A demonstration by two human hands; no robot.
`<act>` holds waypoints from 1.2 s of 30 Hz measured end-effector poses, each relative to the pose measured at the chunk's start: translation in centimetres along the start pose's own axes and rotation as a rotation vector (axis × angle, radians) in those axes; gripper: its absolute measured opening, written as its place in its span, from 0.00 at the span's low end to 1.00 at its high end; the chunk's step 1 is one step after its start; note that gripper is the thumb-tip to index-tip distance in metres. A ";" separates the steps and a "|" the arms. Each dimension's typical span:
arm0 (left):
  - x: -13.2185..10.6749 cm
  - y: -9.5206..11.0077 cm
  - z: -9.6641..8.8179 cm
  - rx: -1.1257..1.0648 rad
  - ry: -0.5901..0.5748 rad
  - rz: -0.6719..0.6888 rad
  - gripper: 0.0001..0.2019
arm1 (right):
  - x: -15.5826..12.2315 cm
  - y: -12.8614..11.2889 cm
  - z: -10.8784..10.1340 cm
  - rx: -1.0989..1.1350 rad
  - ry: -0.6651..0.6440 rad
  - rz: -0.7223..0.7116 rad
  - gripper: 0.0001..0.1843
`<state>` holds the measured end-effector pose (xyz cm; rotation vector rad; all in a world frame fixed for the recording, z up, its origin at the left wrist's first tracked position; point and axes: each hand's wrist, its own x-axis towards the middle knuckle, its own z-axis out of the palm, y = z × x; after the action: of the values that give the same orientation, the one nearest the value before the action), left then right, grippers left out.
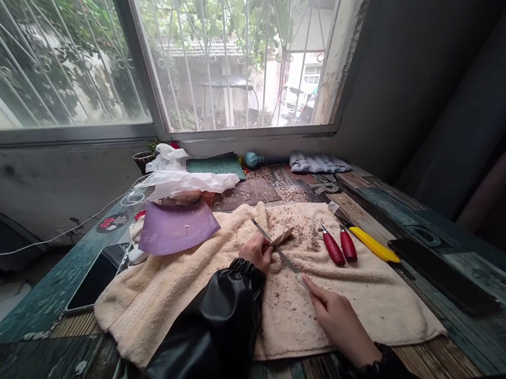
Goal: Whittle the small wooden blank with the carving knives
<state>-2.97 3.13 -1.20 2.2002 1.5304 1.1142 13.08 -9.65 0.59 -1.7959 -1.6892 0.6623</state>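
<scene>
My left hand (257, 253) is closed on a small brown piece of wood (283, 236), which points to the right over the towel. My right hand (334, 311) grips the pale handle of a long, thin file (288, 263). The file's narrow blade slants up and left, crossing the wood beside my left fingers. Beneath both hands lies a cream towel (374, 317), sprinkled with brown shavings. Two carving tools with red handles, one on the left (333, 248) and one on the right (348, 243), rest on the towel to the right of the wood.
A yellow-handled cutter (375, 244) and a black elongated object (444, 274) lie at the right. To the left are a phone (98, 278) and a purple sheet (177, 227). White plastic bags (194, 181) and a grey padded bundle (318, 162) sit near the window.
</scene>
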 end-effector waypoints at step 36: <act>0.0 -0.4 0.2 -0.090 0.002 0.024 0.03 | 4.5 -0.5 3.1 -0.023 0.055 -0.067 0.22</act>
<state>-3.07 3.38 -1.56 2.1638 1.4290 1.1695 10.94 -4.95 -1.11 -1.7492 -1.7188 0.5622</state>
